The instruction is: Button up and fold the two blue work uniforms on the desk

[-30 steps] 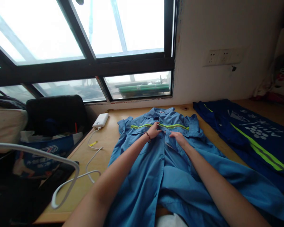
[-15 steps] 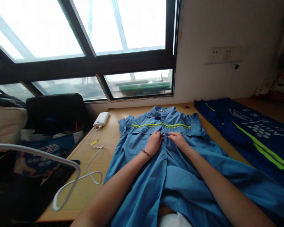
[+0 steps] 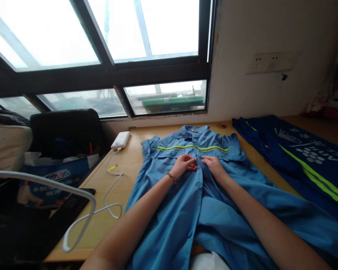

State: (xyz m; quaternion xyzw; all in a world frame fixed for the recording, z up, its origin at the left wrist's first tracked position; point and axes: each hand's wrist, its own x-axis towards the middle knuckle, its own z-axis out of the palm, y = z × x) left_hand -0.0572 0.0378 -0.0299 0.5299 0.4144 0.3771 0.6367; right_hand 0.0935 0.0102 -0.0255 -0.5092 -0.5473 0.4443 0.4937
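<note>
A light blue work shirt [image 3: 183,198] with a yellow-green chest stripe lies face up on the wooden table [image 3: 126,165], collar toward the window. My left hand [image 3: 183,164], with a bead bracelet at the wrist, pinches the shirt's front edge just below the stripe. My right hand [image 3: 214,167] pinches the facing edge right beside it, fingertips almost touching. A button [image 3: 198,185] shows on the placket just below the hands.
A dark blue garment [image 3: 301,157] with a yellow-green stripe lies at the right. A white power bank [image 3: 120,139] with a looping white cable [image 3: 112,195] sits at the left. A white hanger [image 3: 73,210], a black bag [image 3: 64,131] and clutter lie beyond the table's left edge.
Both hands have slid down the shirt's front, from the chest stripe to a spot below it, staying together on the placket. The camera tilted slightly.
</note>
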